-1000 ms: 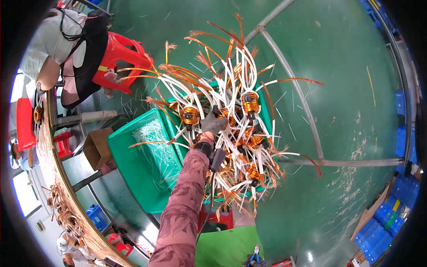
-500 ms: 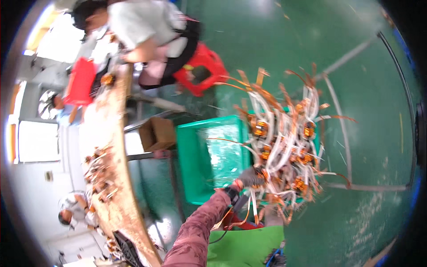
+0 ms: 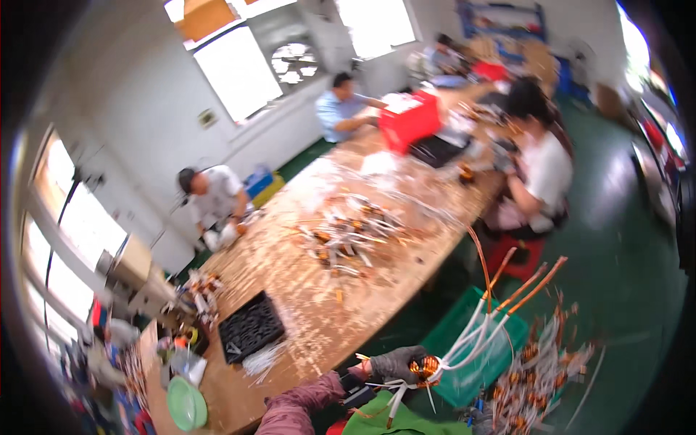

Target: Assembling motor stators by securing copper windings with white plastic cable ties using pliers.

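My left hand (image 3: pixel 397 364), in a dark grey glove below a maroon sleeve, is closed around a copper-wound coil (image 3: pixel 425 368). From the coil, several long white-sleeved leads (image 3: pixel 475 341) with bare copper-coloured ends fan up and to the right, and shorter ones hang below. The held coil is over my green apron (image 3: pixel 406 419), near the table's front edge. Beyond it on the floor stands a green plastic bin (image 3: pixel 453 388), partly hidden by the leads. A heap of similar coils (image 3: pixel 533 380) lies at the right of the bin. My right hand does not show.
A long wooden table (image 3: pixel 391 304) bears a pile of coils (image 3: pixel 351 232), a black tray (image 3: pixel 251 326) and a red bin (image 3: pixel 409 122). A light green bowl (image 3: pixel 186 402) is at lower left. Co-workers sit around the table, one (image 3: pixel 540 159) on a red stool at right.
My left hand has come away from the coil heap toward the table with one coil in it. The view has swung left, so the table now fills the middle.
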{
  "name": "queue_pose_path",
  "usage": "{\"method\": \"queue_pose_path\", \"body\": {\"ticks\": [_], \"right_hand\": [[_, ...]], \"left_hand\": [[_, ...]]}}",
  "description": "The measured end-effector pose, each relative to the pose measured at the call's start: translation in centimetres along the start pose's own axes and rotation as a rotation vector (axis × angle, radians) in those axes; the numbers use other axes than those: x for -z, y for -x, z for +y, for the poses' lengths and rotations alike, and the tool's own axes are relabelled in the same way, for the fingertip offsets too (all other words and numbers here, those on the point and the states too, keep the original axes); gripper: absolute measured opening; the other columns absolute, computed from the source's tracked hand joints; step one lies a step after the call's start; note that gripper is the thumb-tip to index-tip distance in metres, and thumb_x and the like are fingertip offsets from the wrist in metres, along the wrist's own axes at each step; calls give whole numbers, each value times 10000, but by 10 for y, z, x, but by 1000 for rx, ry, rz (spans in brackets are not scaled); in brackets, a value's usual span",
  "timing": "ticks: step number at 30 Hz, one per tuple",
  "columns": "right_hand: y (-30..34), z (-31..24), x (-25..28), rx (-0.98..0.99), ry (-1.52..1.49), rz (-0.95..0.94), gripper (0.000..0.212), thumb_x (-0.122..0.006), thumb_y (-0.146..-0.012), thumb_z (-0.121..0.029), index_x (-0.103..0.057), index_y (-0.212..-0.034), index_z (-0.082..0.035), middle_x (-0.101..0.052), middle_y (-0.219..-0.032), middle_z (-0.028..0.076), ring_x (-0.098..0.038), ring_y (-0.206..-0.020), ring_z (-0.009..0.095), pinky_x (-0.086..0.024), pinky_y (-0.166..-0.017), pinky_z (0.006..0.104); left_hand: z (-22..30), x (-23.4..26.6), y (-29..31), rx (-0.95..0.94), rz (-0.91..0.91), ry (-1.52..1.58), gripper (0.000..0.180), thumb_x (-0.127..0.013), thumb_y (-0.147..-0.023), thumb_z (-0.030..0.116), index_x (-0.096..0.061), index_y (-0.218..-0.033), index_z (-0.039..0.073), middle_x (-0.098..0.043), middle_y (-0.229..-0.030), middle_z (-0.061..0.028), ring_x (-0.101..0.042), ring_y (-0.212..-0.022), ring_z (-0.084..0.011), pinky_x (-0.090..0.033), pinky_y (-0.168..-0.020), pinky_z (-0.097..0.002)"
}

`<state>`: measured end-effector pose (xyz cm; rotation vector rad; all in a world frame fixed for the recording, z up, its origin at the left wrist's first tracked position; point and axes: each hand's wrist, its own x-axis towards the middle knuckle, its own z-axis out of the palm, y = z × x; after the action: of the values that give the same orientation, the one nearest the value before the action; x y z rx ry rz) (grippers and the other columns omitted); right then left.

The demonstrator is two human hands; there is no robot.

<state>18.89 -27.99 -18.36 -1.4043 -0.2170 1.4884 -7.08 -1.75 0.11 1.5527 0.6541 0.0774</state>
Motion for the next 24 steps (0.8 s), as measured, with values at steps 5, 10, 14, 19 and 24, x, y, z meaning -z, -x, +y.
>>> {"method": "queue_pose_path", "body": {"ticks": [5,10,14,19,24], "right_hand": [[-34,-110,-79,199,495,-298,384,-660,-813,-237,-549,-1099,-6,-609,-829,88,-583,-669,187,-486,-614,333],[-20,-214,-160,740,1165,-356,464,-628,-807,-314,-536,-1215,-113,-592,-864,96,-574,-762,210,-470,-695,353],[-13,-258,-205,924,1193,-559,501,-681,-742,-240,-551,-1209,-112,-607,-1013,146,-611,-901,293,-491,-783,374],[12,-285,-187,945,1337,-548,557,-690,-708,-216,-539,-1237,-126,-595,-1051,156,-596,-935,327,-497,-814,398],[21,-288,-153,1006,1363,-478,548,-695,-699,-214,-560,-1223,-131,-566,-1079,194,-579,-955,353,-489,-836,419]], "left_hand": [[27,35,68,-211,177,95,602,-768,-695,152,-447,-1187,21,-566,-1067,-65,-513,-1028,-126,-436,-905,-292],[37,57,88,-329,247,212,662,-767,-663,27,-417,-1226,20,-564,-1147,-84,-532,-1085,-171,-446,-940,-344],[46,50,98,-242,326,348,729,-803,-595,26,-429,-1221,21,-567,-1148,-83,-562,-1057,-188,-461,-937,-340],[57,37,66,-263,227,342,666,-759,-624,16,-423,-1198,4,-565,-1102,-80,-554,-1033,-148,-456,-923,-321],[57,24,38,-296,196,211,618,-803,-601,92,-487,-1128,25,-551,-959,-8,-519,-896,-90,-454,-808,-248]]}}
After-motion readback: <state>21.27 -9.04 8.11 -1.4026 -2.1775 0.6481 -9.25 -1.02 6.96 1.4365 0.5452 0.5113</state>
